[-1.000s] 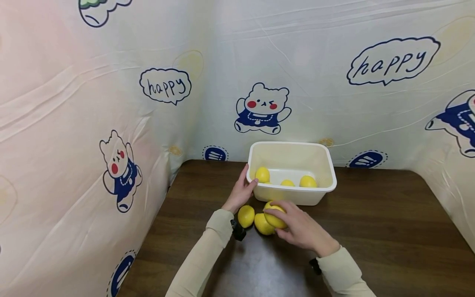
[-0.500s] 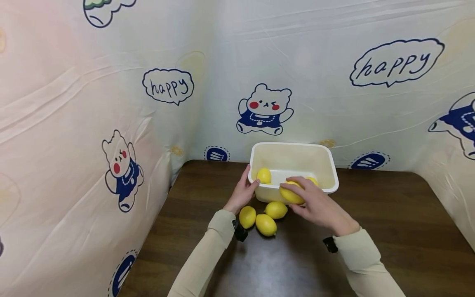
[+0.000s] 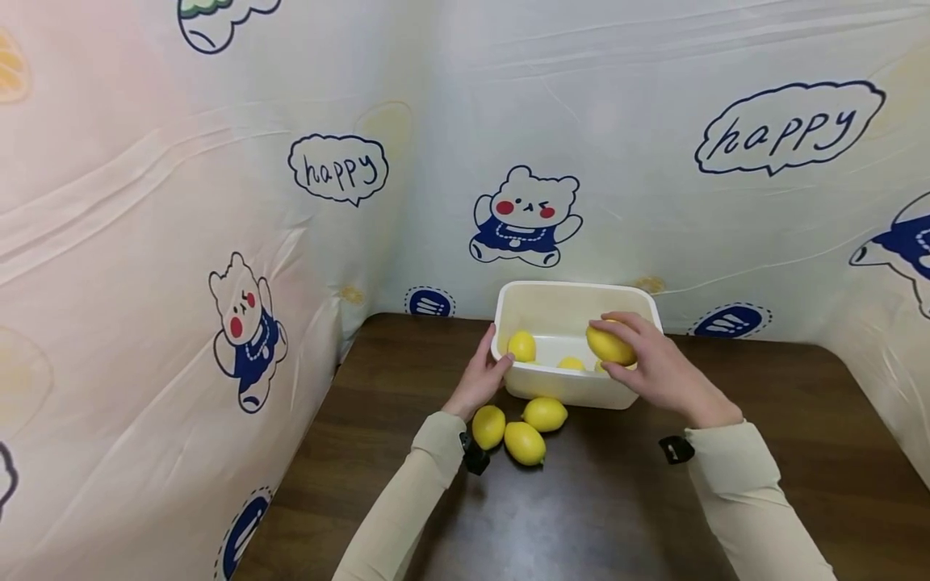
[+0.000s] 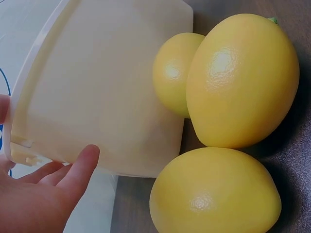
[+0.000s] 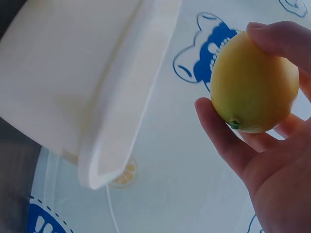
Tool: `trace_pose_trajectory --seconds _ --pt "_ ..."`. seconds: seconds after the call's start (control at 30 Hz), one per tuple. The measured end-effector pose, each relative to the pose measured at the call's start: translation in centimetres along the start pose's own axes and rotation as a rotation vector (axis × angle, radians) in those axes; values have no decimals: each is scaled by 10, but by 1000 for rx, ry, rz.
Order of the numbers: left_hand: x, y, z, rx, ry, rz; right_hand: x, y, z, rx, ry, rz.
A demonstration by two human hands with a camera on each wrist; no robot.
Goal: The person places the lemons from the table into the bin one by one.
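Observation:
A cream-white plastic basin [image 3: 574,391] stands at the back of the table. My left hand [image 3: 479,381] holds its left front corner, thumb at the rim and fingers along the outer wall. Above the basin's right part, my right hand [image 3: 672,373] grips a lemon [image 3: 609,344] between thumb and fingers; the right wrist view shows this lemon [image 5: 255,82] apart from the rim. Inside the basin lie a lemon [image 3: 521,346] at the left, another [image 3: 571,364] mid-front, and one mostly hidden behind my right hand. Three lemons [image 3: 525,444] rest on the table before the basin, near my left wrist.
The dark wood table [image 3: 785,452] extends to both sides of the basin. Directly behind it hangs a pale printed cloth [image 3: 436,210], which also encloses the left and right sides. A black wrist camera [image 3: 677,449] sits on my right wrist.
My right hand has lifted a lemon from the group on the table and carried it up and rightward over the basin. My left hand keeps its hold on the basin.

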State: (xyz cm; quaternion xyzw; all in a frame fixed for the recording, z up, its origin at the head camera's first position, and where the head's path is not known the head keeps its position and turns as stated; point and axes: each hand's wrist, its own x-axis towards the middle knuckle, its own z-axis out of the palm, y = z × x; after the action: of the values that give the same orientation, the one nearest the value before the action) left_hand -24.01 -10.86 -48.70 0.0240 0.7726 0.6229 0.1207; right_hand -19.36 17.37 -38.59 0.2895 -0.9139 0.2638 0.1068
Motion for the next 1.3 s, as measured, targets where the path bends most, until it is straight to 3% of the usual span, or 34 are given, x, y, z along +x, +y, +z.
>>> trace_pose_trajectory --seconds 0.37,0.67,0.77,1.0,1.3 --pt "-2 1 2 10 11 -18 20 13 -14 -7 -22 27" --pt "-5 -2 1 2 -6 -15 44 20 -12 1 -119 166" --pt "-7 4 -1 -10 -14 -26 52 21 -9 4 -136 193" --pt "-26 33 -5 9 -19 -31 67 20 -2 5 -177 219" --pt "-32 37 -5 28 -11 -32 81 23 0 -14 -187 228"
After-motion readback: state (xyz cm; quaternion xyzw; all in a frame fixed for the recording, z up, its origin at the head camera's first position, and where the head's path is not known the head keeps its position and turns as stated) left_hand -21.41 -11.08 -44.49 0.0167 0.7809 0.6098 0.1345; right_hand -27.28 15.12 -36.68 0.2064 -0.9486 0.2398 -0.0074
